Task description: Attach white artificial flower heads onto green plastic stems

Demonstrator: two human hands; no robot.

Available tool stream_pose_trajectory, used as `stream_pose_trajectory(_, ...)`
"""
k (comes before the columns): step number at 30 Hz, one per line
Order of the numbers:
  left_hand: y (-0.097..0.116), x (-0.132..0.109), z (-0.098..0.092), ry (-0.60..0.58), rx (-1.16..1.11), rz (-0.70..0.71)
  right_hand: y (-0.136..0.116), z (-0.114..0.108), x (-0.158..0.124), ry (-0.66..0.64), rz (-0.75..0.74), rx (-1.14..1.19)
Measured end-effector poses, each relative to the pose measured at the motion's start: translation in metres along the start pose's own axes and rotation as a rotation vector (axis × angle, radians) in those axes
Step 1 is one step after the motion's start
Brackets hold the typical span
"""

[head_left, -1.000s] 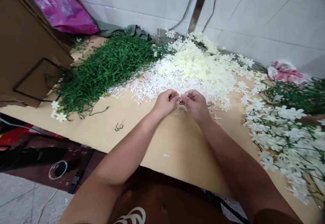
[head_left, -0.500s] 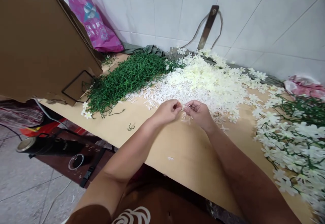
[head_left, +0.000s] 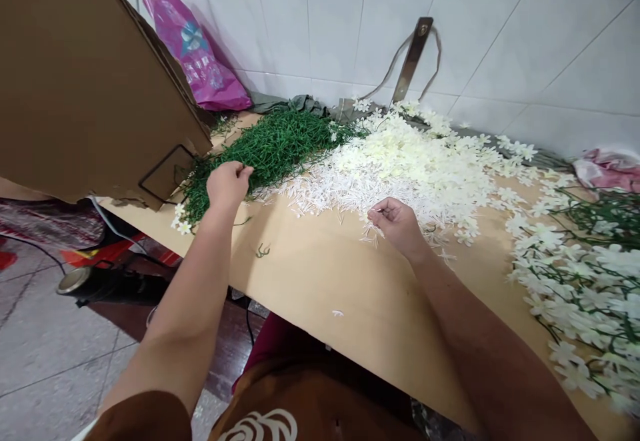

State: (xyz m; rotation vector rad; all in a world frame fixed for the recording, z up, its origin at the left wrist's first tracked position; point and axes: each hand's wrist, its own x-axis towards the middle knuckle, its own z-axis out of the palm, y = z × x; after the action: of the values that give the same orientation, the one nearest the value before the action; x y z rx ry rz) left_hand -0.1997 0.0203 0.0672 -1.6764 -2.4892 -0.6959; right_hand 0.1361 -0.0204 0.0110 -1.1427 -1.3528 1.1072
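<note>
My left hand (head_left: 227, 186) is at the near left edge of a heap of green plastic stems (head_left: 283, 141), its fingers curled together. Whatever those fingers hold, if anything, is hidden. My right hand (head_left: 397, 224) pinches thumb to fingers at the front of a pile of small white slender pieces (head_left: 345, 188). A pale bit shows by its fingertips, too small to name. Behind this pile lie many loose cream-white artificial flower heads (head_left: 410, 144). Flowers joined to green stems (head_left: 575, 288) are heaped on the right.
A big cardboard box (head_left: 95, 88) stands at the left, with a pink plastic bag (head_left: 200, 61) behind it. A metal strip (head_left: 413, 61) leans on the tiled wall. Green scraps (head_left: 263, 250) and a white piece (head_left: 337, 312) lie on the tan tabletop (head_left: 300, 274). A dark cylinder (head_left: 110, 286) is below.
My left hand has parted from my right hand and moved left to the green stems. My right hand stays in nearly the same place, still pinching. The view has shifted slightly.
</note>
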Motion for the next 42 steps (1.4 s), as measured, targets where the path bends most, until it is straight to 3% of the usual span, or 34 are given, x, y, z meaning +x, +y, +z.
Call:
stream_pose_trajectory(6,0.019,0.006,-0.028,0.273,-0.212,0.148,-0.009,0.001,-0.001,-0.006,-0.003,0.061)
stream_pose_trajectory(9,0.035,0.003,-0.031,0.312,-0.34,0.257,-0.015,0.003,-0.004,-0.054,-0.024,0.108)
stream_pose_trajectory(12,0.054,0.0,-0.029,0.292,-0.622,0.295,-0.021,0.005,-0.007,-0.091,-0.045,0.164)
stream_pose_trajectory(14,0.069,-0.004,-0.026,0.218,-0.818,0.272,-0.023,0.006,-0.008,-0.097,-0.044,0.192)
stream_pose_trajectory(17,0.094,-0.024,-0.013,0.017,-0.98,0.277,-0.026,0.003,-0.006,-0.069,-0.043,0.233)
stream_pose_trajectory(22,0.132,-0.09,0.028,-0.514,-0.977,0.382,-0.03,-0.012,0.0,-0.009,-0.068,0.275)
stream_pose_trajectory(25,0.143,-0.118,0.044,-0.696,-0.982,0.453,-0.031,-0.02,0.002,-0.03,-0.05,0.243)
stream_pose_trajectory(28,0.145,-0.126,0.052,-0.808,-0.989,0.456,-0.028,-0.023,0.002,-0.095,-0.018,0.201)
stream_pose_trajectory(35,0.136,-0.121,0.064,-0.955,-1.017,0.261,-0.018,-0.018,0.003,-0.189,-0.006,0.107)
stream_pose_trajectory(42,0.137,-0.12,0.059,-0.986,-1.034,0.25,-0.009,-0.017,0.001,-0.19,0.04,0.057)
